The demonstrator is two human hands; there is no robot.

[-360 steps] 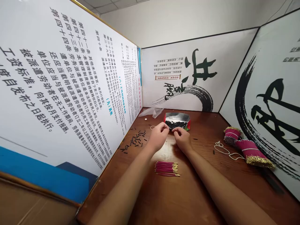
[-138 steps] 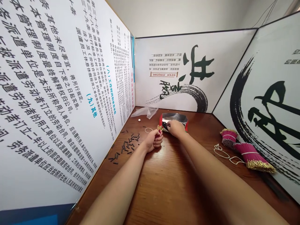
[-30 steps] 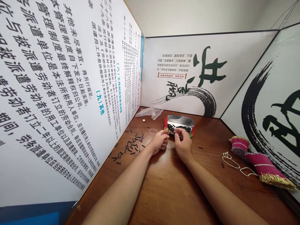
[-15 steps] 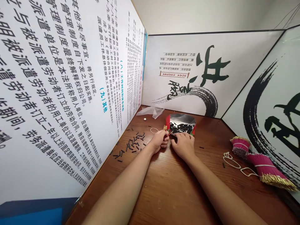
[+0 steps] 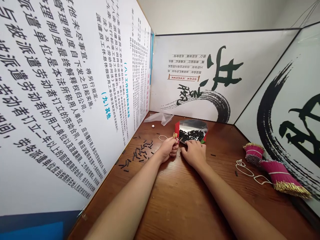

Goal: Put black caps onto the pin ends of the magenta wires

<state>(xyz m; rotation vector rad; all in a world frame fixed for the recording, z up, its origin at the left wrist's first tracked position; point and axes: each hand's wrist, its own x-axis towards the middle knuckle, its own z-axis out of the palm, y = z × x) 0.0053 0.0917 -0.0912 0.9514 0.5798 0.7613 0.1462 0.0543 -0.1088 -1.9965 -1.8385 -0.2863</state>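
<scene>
My left hand (image 5: 169,148) is closed around a small bunch of thin gold-tipped pink wires (image 5: 175,136), the tips poking up above the fist. Just to its right, my right hand (image 5: 194,152) lies over the front edge of an opened red and silver pouch (image 5: 194,124). Its fingers are stretched forward with the thumb apart, and the fingertips are partly hidden at the pouch's edge. Inside the pouch is a heap of short black tubes (image 5: 192,135). More loose black tubes (image 5: 141,151) lie scattered on the table, left of my left hand.
Two bundles of pink wires, one upright (image 5: 253,153) and one lying (image 5: 285,178), sit at right beside a loose white rubber band (image 5: 244,168). A clear plastic bag (image 5: 160,118) and a small white bead (image 5: 153,126) lie at back left. Printed panels (image 5: 190,43) enclose the table (image 5: 172,206).
My right hand has drawn slightly away from the left hand's wires toward the pouch's front edge. The left hand keeps its hold. The whole view has shifted a little.
</scene>
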